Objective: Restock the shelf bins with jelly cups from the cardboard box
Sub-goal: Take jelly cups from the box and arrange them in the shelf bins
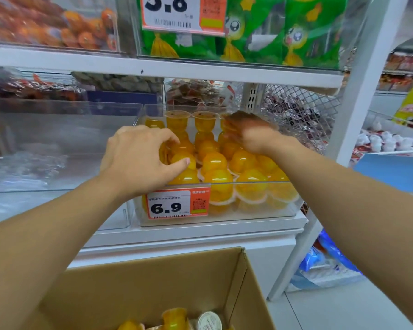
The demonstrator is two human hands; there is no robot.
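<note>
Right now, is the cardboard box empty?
No, a few jelly cups lie at the bottom of the cardboard box.

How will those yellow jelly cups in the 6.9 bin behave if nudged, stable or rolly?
The jelly cups look domed and glossy, so probably slippery and apt to roll. They are piled loose in the clear bin, so a nudge likely shifts neighbours. The left hand curls over one; likely light.

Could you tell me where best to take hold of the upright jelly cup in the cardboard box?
Probably from above: the jelly cup in the cardboard box stands dome up, wide rim down. Pinch its rounded yellow sides, since the box walls block a sideways approach.
</note>
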